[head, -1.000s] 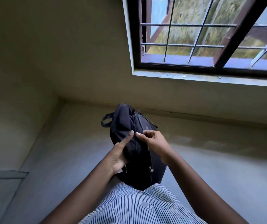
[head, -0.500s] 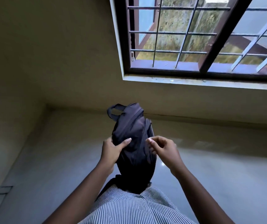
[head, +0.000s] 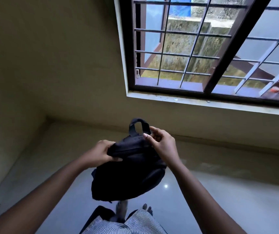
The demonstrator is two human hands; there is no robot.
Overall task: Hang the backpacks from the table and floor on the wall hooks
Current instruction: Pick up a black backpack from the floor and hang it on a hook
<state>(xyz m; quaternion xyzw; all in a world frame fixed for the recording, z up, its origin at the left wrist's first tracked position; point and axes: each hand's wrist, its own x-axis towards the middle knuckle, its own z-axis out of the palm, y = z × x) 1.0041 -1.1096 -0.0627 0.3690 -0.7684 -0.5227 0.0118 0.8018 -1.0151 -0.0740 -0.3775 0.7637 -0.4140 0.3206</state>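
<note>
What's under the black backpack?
The left hand and right hand hold the backpack in the air. Below it show the shiny floor, bare feet and a striped shirt. The floor patch straight behind the bag is covered.

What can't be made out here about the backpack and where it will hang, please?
- Wall hooks: outside the head view's edges.
- Zips and straps of the backpack: lost in its dark fabric.
- Whether the right hand pinches the carry loop or fabric beside it: fingers hide it.
</note>
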